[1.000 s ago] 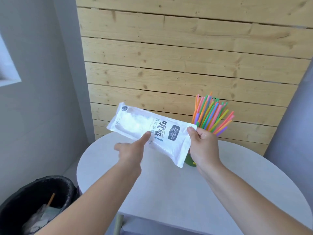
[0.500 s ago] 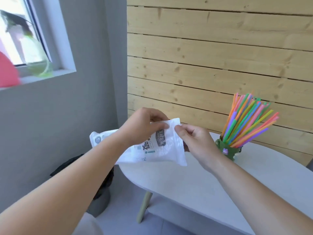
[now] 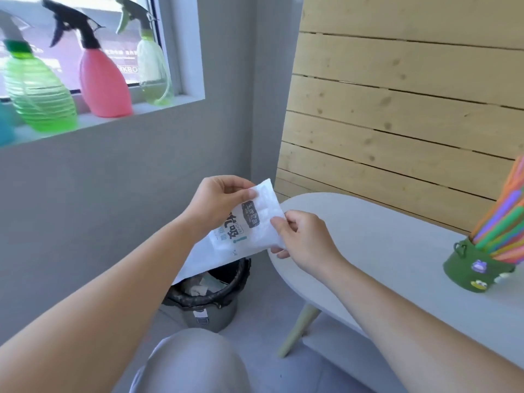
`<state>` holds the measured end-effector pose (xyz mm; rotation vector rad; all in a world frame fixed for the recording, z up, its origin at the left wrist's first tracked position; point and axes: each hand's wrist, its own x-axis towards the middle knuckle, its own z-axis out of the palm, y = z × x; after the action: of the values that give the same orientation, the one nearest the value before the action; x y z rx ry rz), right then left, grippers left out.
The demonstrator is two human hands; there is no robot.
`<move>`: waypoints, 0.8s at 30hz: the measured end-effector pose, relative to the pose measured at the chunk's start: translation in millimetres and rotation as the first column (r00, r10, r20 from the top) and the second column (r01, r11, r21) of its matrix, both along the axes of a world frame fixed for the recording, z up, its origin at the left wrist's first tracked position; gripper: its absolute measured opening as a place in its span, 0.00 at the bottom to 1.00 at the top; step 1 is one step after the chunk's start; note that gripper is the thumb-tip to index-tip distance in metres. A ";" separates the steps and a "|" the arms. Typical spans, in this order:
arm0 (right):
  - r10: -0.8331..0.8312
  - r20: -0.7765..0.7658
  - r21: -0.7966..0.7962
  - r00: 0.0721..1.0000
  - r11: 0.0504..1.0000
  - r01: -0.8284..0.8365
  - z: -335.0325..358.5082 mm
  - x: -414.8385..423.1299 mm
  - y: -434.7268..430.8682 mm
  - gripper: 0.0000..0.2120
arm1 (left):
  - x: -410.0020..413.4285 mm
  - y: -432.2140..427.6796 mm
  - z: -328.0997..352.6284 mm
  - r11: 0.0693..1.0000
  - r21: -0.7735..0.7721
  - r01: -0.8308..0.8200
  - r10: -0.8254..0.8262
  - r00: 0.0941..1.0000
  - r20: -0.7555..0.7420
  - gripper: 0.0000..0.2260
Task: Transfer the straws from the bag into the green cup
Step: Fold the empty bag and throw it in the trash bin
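Upper left, three spray bottles stand on the window sill. At centre the left hand pinches the top edge of the white bag, the right hand its lower corner. It looks flat and empty, held above the bin: dropping it in seems next, nothing blocking. Far right, the straws already fill the green cup on the surface.

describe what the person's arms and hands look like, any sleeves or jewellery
Both forearms are bare right down to the edge of the picture, with no sleeve in view. The left hand and right hand wear no gloves, and no rings, watch or bracelet show on the fingers or wrists. Nails look short and unpainted. Below the arms, a knee in light grey fabric is visible.
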<state>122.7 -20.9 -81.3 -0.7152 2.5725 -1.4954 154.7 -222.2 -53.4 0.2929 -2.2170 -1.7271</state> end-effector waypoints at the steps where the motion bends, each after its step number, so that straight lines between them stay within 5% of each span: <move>1: 0.022 0.041 0.018 0.999 1.000 -0.022 -4.1 -0.7 -8.8 0.18 | -0.8 -9.8 -7.1 0.999 0.027 -0.020 0.020 1.000 0.007 0.02; 9: -0.055 0.032 0.232 0.998 0.972 0.047 -29.7 -33.3 -57.7 0.18 | -22.1 -56.1 -69.6 0.996 0.067 -0.067 0.063 0.996 0.059 0.03; 14: -0.038 0.074 0.222 0.997 0.975 0.020 -32.6 -63.7 -76.3 0.18 | -28.0 -85.9 -101.6 0.995 0.027 -0.098 0.095 0.990 0.108 0.15; 19: -0.137 -0.038 0.100 0.990 0.985 0.140 -35.6 -87.0 -90.8 0.12 | -30.9 -100.9 -128.6 0.996 0.037 -0.082 0.077 0.990 0.117 0.22; 24: -0.076 -0.022 0.184 0.997 0.980 0.079 -47.8 -97.2 -99.6 0.12 | -38.7 -103.4 -145.0 0.997 0.035 -0.071 0.065 0.988 0.138 0.25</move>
<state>25.5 -120.5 -129.1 -0.6120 2.7329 -1.2520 116.0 -325.6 -198.4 0.5048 -2.2404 -1.7647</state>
